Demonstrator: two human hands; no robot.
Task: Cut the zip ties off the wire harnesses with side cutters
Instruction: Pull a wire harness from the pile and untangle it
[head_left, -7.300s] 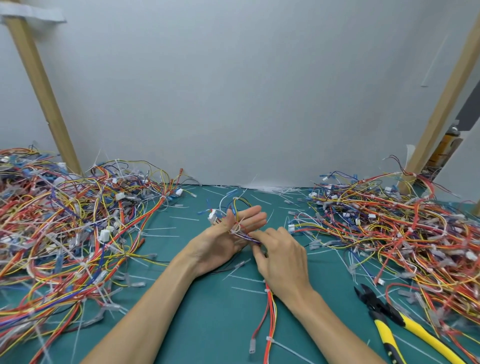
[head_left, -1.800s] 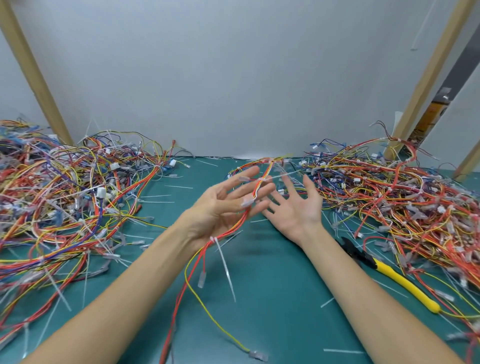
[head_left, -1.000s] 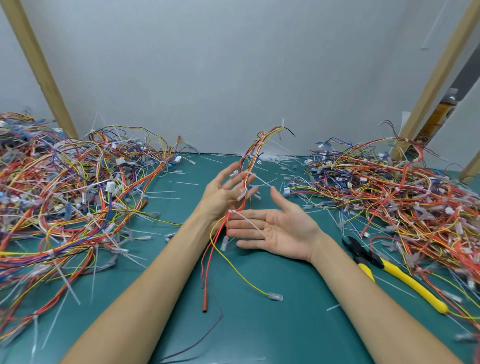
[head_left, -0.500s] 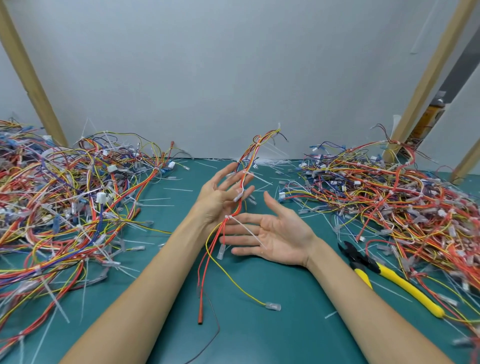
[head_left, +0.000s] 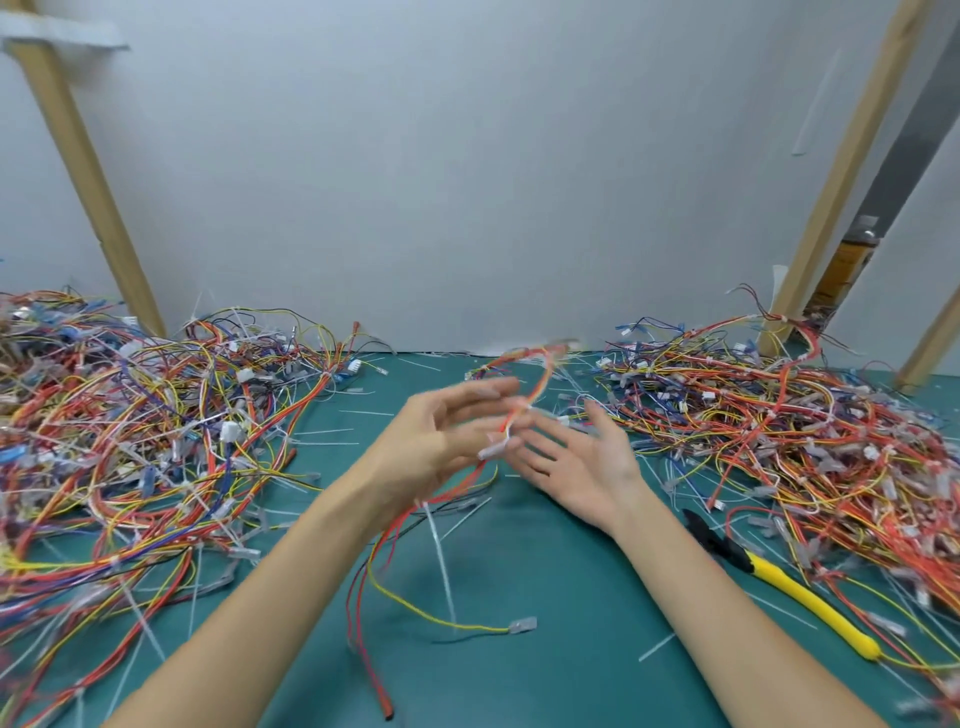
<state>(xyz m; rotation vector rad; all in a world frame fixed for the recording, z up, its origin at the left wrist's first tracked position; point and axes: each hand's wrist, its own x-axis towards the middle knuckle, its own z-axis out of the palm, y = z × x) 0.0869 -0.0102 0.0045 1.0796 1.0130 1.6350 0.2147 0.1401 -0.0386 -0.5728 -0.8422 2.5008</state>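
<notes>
On the near part of the green mat (head_left: 545, 680) lie the loose ends of a wire harness (head_left: 541, 383): a red wire reaches nearest, and a yellow wire ends in a clear connector (head_left: 523, 623). A white zip tie (head_left: 440, 561) hangs down among these wires, just under the left wrist. To the right, the side cutters (head_left: 802, 597) with yellow handles lie on the mat, beside the right forearm and apart from both hands. Farther in, the left hand (head_left: 436, 447) is raised with its fingers stretched and a little apart. The harness lies across its fingertips and loops upward behind them; this part is blurred. The right hand (head_left: 587, 467) is turned palm up with the fingers spread and holds nothing; its fingertips are close to those of the left hand. A big heap of coloured wires (head_left: 156, 441) fills the left side, and a second heap (head_left: 779, 415) fills the right side. Behind them stands a grey wall (head_left: 467, 182) with slanted wooden posts (head_left: 88, 176).
</notes>
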